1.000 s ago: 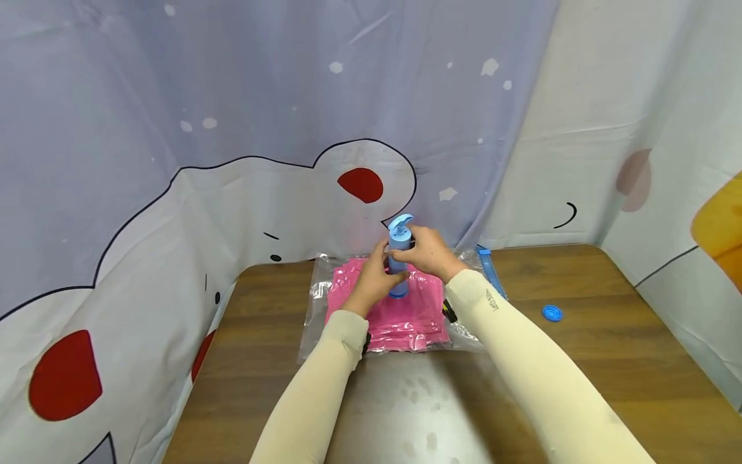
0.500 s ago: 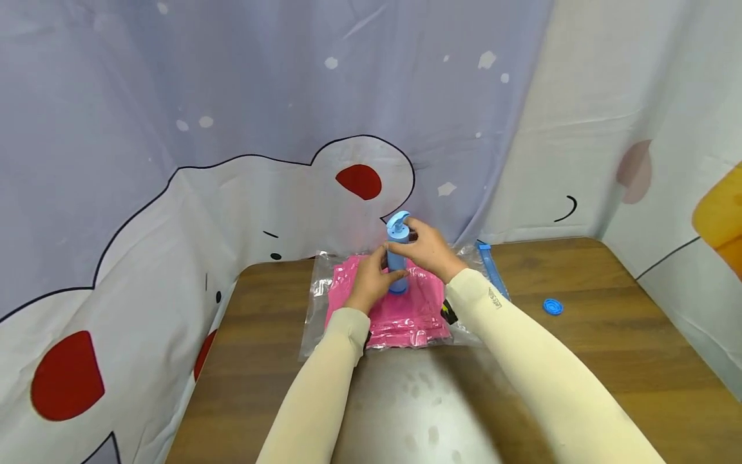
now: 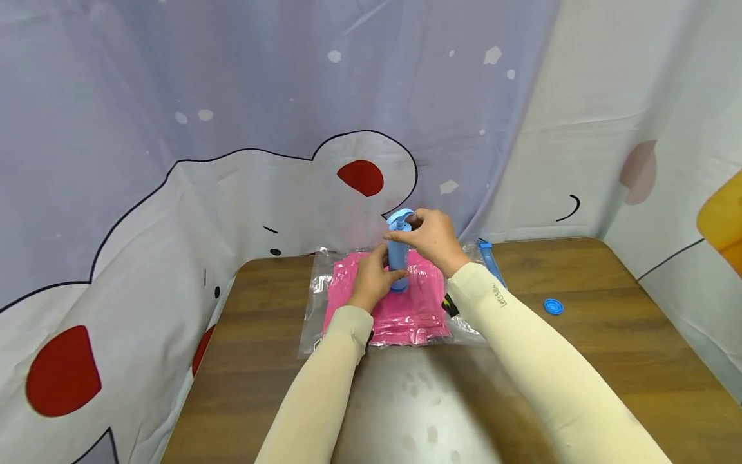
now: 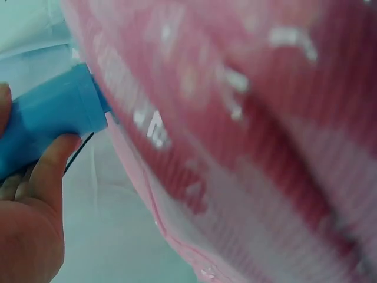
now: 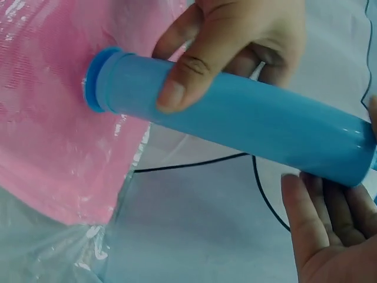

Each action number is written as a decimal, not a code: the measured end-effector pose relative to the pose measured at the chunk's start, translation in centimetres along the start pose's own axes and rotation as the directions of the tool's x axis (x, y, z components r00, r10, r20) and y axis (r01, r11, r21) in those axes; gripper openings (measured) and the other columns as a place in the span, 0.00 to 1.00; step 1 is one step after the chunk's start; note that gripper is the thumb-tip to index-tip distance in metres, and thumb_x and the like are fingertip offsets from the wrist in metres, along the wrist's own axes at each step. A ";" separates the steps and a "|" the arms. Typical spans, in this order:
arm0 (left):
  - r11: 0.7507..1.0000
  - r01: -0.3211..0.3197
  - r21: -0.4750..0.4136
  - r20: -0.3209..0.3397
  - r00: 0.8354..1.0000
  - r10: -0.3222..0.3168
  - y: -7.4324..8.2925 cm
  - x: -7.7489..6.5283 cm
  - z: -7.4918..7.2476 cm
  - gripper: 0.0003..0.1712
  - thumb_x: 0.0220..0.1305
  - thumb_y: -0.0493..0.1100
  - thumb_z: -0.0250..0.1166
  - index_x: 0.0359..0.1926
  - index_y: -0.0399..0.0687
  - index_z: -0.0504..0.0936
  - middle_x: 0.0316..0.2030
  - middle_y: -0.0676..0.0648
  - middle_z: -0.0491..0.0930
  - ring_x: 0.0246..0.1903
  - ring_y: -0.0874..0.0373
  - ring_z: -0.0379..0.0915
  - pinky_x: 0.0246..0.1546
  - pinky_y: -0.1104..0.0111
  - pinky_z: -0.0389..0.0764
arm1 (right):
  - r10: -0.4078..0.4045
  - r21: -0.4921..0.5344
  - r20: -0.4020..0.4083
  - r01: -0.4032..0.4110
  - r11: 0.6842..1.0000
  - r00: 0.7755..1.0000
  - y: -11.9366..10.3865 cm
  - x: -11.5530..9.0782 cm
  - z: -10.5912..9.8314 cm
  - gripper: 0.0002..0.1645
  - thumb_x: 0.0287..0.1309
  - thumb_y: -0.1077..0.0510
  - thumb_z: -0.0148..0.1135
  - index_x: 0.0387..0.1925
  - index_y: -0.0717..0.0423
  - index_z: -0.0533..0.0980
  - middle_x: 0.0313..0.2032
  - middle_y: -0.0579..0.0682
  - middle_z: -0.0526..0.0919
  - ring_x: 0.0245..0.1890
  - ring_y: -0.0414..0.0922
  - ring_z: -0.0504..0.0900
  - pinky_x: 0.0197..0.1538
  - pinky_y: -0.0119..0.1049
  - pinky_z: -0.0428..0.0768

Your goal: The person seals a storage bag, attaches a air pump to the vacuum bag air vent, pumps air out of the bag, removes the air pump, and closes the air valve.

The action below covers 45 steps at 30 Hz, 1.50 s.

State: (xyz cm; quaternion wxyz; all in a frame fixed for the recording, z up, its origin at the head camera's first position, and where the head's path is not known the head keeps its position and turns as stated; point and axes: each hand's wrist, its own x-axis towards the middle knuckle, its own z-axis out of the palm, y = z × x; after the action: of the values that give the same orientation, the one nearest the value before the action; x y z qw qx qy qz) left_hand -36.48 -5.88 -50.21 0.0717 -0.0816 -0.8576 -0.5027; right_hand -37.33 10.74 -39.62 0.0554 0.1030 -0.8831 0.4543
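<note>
A light blue hand pump (image 3: 398,254) stands upright on a pink bundle (image 3: 408,316) inside a clear plastic bag (image 3: 315,303). My left hand (image 3: 371,281) grips the lower barrel, thumb in front. In the left wrist view the left hand (image 4: 35,218) shows beside the barrel (image 4: 53,118), and the pump's foot meets the pink bundle. My right hand (image 3: 435,240) holds the pump's top, its fingers up by the curved handle (image 3: 399,216). In the right wrist view the right hand (image 5: 341,236) touches the barrel's upper end; the handle is out of that view.
On the wooden table (image 3: 614,361), a blue round cap (image 3: 553,307) lies to the right. A blue strip (image 3: 491,263) lies along the bag's right side. A printed curtain (image 3: 261,206) hangs close behind the table's back edge.
My right hand has shifted up the pump, from the upper barrel towards the handle. My left hand keeps its grip on the barrel. The head view has tilted slightly.
</note>
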 end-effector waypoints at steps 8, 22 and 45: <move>0.999 0.024 0.046 0.001 1.000 -0.024 -0.1 0.6 -0.3 0.33 0.66 0.37 0.84 0.68 0.39 0.81 0.66 0.32 0.89 0.71 0.37 0.85 0.74 0.48 0.86 | -0.060 -0.055 0.025 0.062 0.997 0.998 -0.4 0.8 -0.2 0.22 0.64 0.43 0.85 0.41 0.58 0.91 0.47 0.57 0.95 0.45 0.51 0.89 0.40 0.37 0.84; 1.000 0.024 -0.002 0.107 0.994 -0.023 2.6 1.8 -2.8 0.36 0.76 0.48 0.78 0.80 0.55 0.78 0.77 0.41 0.82 0.80 0.39 0.77 0.78 0.46 0.82 | -0.061 -0.002 0.133 0.062 0.998 0.989 0.3 1.7 -0.7 0.28 0.69 0.48 0.81 0.62 0.62 0.89 0.57 0.61 0.95 0.55 0.55 0.91 0.57 0.47 0.90; 0.996 -0.086 -0.014 -0.078 0.993 0.085 0.2 1.2 -0.2 0.28 0.65 0.39 0.85 0.64 0.40 0.89 0.56 0.36 0.94 0.63 0.42 0.92 0.67 0.49 0.91 | 0.052 -0.107 0.006 -0.051 0.993 0.999 -0.6 0.4 1.2 0.38 0.66 0.37 0.83 0.60 0.62 0.82 0.58 0.62 0.91 0.57 0.58 0.88 0.59 0.52 0.89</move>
State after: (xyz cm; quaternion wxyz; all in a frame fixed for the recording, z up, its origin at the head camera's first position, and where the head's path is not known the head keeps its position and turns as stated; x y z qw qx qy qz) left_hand -37.57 -5.91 -49.67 0.1255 -0.0992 -0.8456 -0.5092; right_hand -37.62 9.40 -39.75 0.0451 0.0792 -0.9087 0.4074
